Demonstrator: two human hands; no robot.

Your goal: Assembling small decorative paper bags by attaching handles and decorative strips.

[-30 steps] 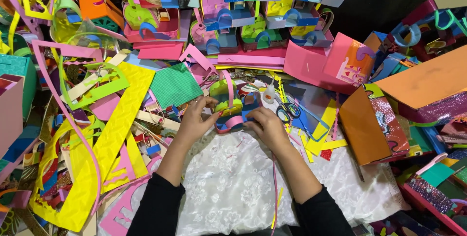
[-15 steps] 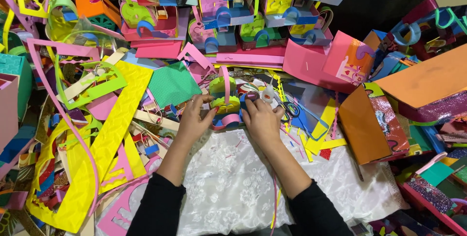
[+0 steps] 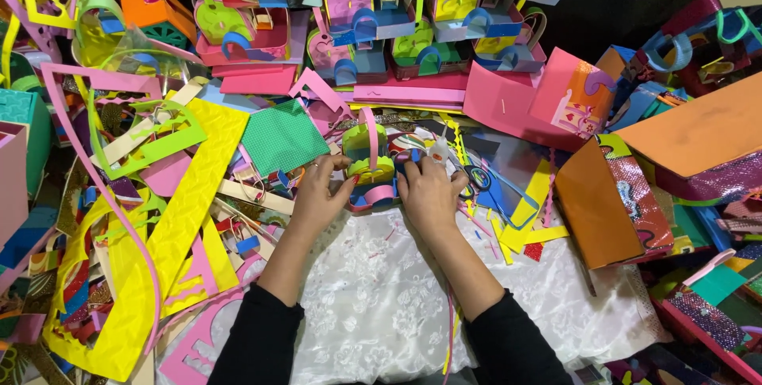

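Head view, looking straight down: the left hand (image 3: 317,190) and the right hand (image 3: 429,190) sit close together at the middle of the frame, both closed on a small craft basket of foam sheet (image 3: 371,171), with a yellow-green body, a blue base and a pink arched handle. The left hand's fingers pinch the basket's left side, the right hand's fingers curl over its right side, and the basket stands upright between them at the far edge of a white lace cloth (image 3: 397,306) that fills the lower middle of the frame. Both forearms come up from the bottom edge in black sleeves (image 3: 254,345).

Just right of the right hand lie blue-handled scissors (image 3: 476,179) among yellow strips of foam (image 3: 532,202). Left of the left hand lies a green square foam sheet with a dotted texture (image 3: 282,137), and further left a long yellow embossed foam sheet with cut-out shapes (image 3: 171,234) runs toward the lower left corner. A row of finished foam baskets in pink, blue and green (image 3: 397,28) lines the top of the frame. At the right, an orange folded foam box (image 3: 595,202) lies open, with a large orange sheet (image 3: 698,131) beyond it.
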